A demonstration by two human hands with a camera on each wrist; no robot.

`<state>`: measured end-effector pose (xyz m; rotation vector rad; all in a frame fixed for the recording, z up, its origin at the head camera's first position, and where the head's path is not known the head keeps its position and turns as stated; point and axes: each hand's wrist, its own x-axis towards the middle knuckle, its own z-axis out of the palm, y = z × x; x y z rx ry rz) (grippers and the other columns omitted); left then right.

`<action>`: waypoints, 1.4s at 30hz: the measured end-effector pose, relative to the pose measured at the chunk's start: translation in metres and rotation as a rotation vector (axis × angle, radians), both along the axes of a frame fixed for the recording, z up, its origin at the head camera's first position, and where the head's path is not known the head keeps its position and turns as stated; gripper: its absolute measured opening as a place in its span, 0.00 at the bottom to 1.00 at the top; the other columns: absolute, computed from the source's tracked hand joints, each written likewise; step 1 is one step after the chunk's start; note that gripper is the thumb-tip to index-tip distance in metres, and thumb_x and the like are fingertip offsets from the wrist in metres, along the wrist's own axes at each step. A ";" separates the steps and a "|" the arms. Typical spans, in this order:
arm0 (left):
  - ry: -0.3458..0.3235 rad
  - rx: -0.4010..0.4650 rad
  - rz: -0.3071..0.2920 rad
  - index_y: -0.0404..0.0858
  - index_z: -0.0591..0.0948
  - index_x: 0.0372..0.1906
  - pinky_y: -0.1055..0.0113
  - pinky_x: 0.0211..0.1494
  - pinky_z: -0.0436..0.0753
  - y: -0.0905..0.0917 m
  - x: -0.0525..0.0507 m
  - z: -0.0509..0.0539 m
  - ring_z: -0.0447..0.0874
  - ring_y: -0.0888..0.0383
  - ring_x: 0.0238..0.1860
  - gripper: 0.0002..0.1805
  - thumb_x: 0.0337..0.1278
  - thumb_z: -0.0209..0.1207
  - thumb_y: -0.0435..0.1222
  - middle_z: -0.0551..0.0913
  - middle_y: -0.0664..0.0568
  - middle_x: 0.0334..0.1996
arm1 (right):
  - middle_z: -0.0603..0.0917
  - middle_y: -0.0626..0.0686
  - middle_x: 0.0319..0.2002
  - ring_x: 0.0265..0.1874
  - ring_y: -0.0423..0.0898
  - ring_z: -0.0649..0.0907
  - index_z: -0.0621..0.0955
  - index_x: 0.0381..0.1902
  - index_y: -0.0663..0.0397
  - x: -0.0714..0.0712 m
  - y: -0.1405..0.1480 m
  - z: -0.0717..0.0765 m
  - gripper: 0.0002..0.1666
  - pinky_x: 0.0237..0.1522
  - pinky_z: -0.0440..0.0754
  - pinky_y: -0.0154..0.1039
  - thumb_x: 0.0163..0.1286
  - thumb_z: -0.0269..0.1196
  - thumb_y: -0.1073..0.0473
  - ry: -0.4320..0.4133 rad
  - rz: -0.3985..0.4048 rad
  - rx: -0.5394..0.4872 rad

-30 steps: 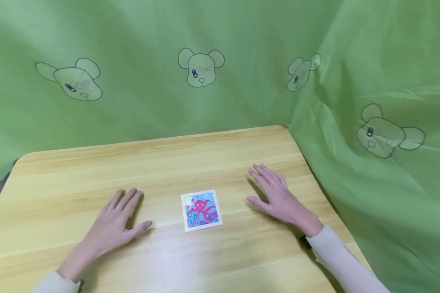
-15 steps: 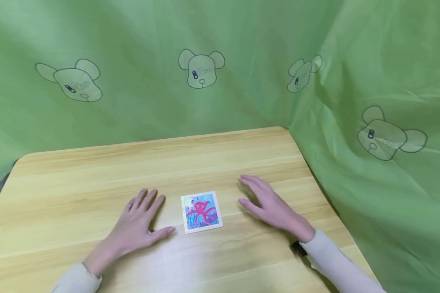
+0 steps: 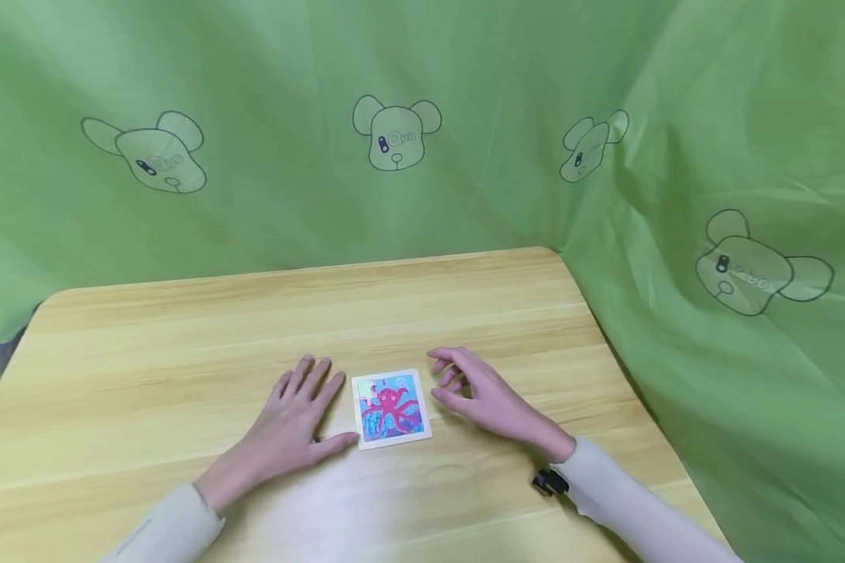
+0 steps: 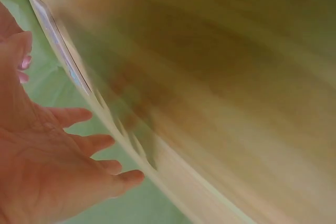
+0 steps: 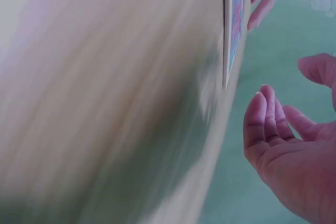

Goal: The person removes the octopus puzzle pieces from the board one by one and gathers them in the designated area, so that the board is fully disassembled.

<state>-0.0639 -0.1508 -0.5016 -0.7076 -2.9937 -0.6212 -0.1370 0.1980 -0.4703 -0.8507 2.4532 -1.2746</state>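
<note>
green curtain (image 3: 479, 62) hung behind and along the right side, creased, printed with outlined animal heads (image 3: 397, 139). below it, a pale wood-grain table (image 3: 183, 344) with rounded corners, glossy toward the near side. pale sleeves (image 3: 634, 496) reached in from both near corners. left hand (image 3: 289, 426): fingers straight and spread apart, thumb tip at the left edge of the tile; contact could not be told. right hand (image 3: 486, 397): fingers loosely bent, thumb apart, grasping nothing, just right of the tile. square picture tile (image 3: 393, 410): flat on the table between the hands, thin, white-bordered, red-pink octopus on blue and purple, pale patch near its upper left corner. dark fastening (image 3: 551, 482) at the right wrist.
</note>
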 end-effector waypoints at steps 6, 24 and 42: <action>-0.027 -0.002 -0.005 0.33 0.68 0.83 0.27 0.79 0.55 0.007 -0.002 0.002 0.47 0.29 0.84 0.55 0.69 0.59 0.70 0.58 0.30 0.84 | 0.84 0.51 0.50 0.42 0.46 0.83 0.75 0.75 0.63 0.000 -0.022 -0.004 0.32 0.45 0.85 0.38 0.77 0.69 0.63 -0.085 0.049 -0.021; -0.062 -0.029 -0.033 0.34 0.65 0.85 0.26 0.80 0.51 0.017 -0.009 0.000 0.44 0.28 0.85 0.58 0.67 0.58 0.72 0.54 0.30 0.85 | 0.85 0.44 0.40 0.34 0.43 0.85 0.76 0.72 0.61 0.002 -0.064 -0.010 0.31 0.38 0.84 0.36 0.76 0.70 0.60 -0.232 0.091 0.046; -0.104 -0.044 -0.032 0.33 0.64 0.85 0.22 0.77 0.52 0.019 -0.009 0.003 0.44 0.25 0.84 0.56 0.70 0.61 0.69 0.52 0.28 0.85 | 0.85 0.46 0.37 0.31 0.42 0.84 0.75 0.72 0.61 -0.005 -0.081 -0.014 0.33 0.37 0.83 0.36 0.75 0.72 0.59 -0.262 0.083 0.121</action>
